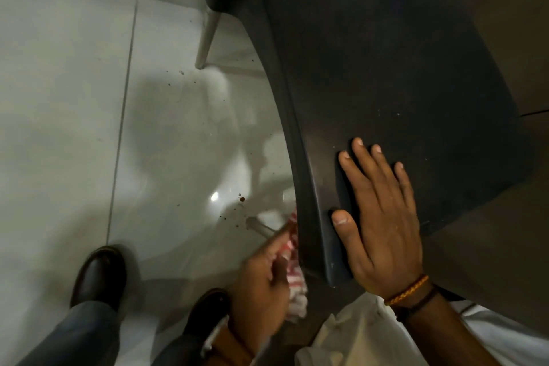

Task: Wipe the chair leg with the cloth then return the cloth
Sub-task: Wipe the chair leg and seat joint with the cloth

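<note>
From my head view, my right hand (383, 217) lies flat on the dark chair seat (401, 74), fingers (353, 175) spread wide, holding nothing. My left hand (261, 285) grips the red-and-white cloth (294, 276), pressed just under the seat's edge near the chair leg (261, 227). My 2 shoes (99, 273) stand on the tiled floor (59, 98).

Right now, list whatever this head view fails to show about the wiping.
- Near chair leg: its upper part sits behind the dark chair seat; only a pale stretch near the floor shows.
- Contact of the red and white cloth with that leg: hidden under the seat edge.
- Left hand: motion-blurred, so the grip on the cloth is unclear.
- Right hand: flat on the seat; its forearm is cut off by the bottom edge.
- Chair's other legs: only the far one shows.
</note>
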A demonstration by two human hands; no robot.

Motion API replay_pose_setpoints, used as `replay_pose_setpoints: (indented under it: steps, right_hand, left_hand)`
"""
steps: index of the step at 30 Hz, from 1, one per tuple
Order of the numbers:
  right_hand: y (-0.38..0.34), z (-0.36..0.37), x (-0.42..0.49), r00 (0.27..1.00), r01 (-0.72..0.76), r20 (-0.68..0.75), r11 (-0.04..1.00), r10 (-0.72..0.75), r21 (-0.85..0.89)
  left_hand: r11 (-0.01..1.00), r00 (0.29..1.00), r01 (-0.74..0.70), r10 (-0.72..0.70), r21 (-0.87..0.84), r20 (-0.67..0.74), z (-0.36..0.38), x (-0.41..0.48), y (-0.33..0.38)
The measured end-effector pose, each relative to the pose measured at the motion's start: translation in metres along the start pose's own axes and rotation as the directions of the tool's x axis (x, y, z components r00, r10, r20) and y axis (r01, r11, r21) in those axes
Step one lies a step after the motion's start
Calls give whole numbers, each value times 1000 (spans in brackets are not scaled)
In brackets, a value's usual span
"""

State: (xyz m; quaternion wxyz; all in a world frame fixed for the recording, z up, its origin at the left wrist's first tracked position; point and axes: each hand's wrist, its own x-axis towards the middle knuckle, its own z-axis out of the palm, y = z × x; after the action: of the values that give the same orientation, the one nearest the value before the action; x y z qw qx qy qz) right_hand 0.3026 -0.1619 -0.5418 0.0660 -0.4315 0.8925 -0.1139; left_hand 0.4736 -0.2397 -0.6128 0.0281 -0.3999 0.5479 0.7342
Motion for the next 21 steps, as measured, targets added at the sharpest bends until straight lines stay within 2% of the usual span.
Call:
replay_pose_setpoints:
  steps: [2,5,6,9,12,13,15,16,18,21]
  right_hand:
    - [-1,-1,1,1000,-6,10,1000,6,-8]
    - [-1,0,0,1000,-10,15,1000,10,-10]
    - [-1,-1,0,1000,-8,14,1000,8,-6]
    - [-1,-2,1,1000,-6,20,1000,6,-5]
    - [-3,0,1,1000,-8,6,1000,8,8]
    - [-3,0,1,1000,-5,-5,1000,6,14]
    - [-2,0,0,1000,9,-21,1000,-9,16]
    - [-3,-1,-1,1000,15,-27,1000,-15,15]
    - [-3,-1,-1,999,21,-34,1000,-20,21]
    - [-3,0,-1,999,17,-36,1000,-16,21]
  left_hand:
    - [997,996,-75,73,-35,-50,9,-18,23]
    - [993,987,-117,117,7,-111,10,-20,23]
    - [995,991,-102,101,-1,-92,5,-14,15]
    - [996,995,89,-89,-5,-37,-8,33,-33]
    - [961,963,263,-266,86,31,-18,101,-83]
    - [943,945,315,-322,110,55,-21,122,-100]
    - [875,859,474,-484,97,167,-30,155,-123]
    - [845,833,517,-533,133,149,-33,170,-140]
    - [836,817,530,-549,142,179,-32,193,-164]
    - [879,882,406,-449,252,146,-28,200,-159]
